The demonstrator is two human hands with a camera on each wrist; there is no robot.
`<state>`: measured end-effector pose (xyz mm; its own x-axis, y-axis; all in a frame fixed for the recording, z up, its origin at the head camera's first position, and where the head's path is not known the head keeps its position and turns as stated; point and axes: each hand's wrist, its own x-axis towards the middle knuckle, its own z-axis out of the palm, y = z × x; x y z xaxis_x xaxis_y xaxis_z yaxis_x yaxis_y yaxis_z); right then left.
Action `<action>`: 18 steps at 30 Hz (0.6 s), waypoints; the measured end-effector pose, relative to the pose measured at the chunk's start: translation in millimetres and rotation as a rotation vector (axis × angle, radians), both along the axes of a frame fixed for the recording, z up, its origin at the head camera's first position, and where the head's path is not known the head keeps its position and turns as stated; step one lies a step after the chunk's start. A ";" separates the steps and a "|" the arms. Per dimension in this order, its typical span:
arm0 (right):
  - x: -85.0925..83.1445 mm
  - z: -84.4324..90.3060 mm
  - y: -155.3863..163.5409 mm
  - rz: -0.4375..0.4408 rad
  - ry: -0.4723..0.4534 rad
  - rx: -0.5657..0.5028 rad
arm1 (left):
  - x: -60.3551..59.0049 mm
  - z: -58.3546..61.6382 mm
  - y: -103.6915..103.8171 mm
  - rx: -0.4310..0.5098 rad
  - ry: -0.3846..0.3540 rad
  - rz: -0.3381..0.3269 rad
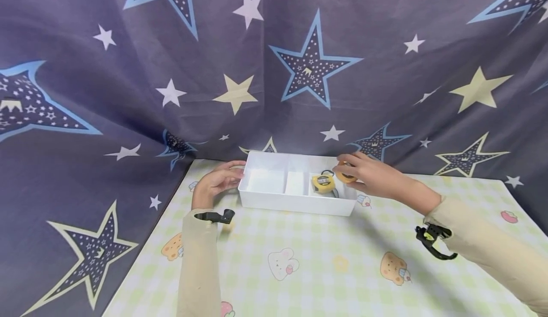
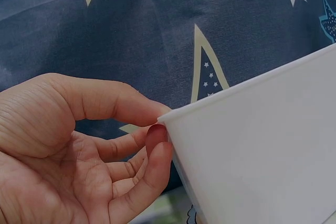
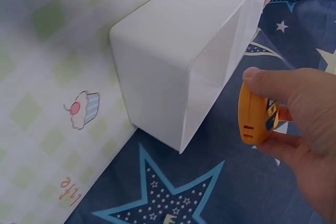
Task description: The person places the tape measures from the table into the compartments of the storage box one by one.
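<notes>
A white box [image 1: 295,204] with three compartments stands at the table's far side. At its left end my left hand [image 1: 220,180] holds the rim corner, thumb and curled fingertips meeting there in the left wrist view. My right hand [image 1: 370,175] pinches an orange tape measure [image 3: 252,113] between thumb and fingers, above the box's right end. A yellow tape measure [image 1: 323,184] with a dark strap lies in the right compartment. Nothing shows inside the left and middle compartments.
The table [image 1: 312,245] wears a green-and-white checked cloth with cartoon prints. Close behind the box hangs a dark curtain [image 1: 295,127] with stars. A black strap mount sits on the left wrist [image 1: 216,216] and another on the right sleeve [image 1: 434,238].
</notes>
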<state>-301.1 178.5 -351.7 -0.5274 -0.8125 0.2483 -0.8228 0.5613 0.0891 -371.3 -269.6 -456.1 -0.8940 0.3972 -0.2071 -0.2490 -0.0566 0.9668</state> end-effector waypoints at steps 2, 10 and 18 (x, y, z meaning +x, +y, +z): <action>0.4 0.4 -3.9 0.009 0.011 -0.011 | 0.2 0.3 0.0 -0.007 0.005 0.001; -2.4 -4.9 -19.5 0.051 0.099 -0.014 | 0.8 2.3 0.0 -0.012 0.004 -0.005; -12.2 -2.3 -37.6 0.050 0.086 0.022 | 4.8 6.2 -0.1 -0.030 0.010 -0.013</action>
<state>-313.3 140.9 -354.0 -0.4639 -0.8430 0.2722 -0.8384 0.5170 0.1723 -366.5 -269.7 -449.9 -0.8908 0.4030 -0.2101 -0.2400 -0.0245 0.9705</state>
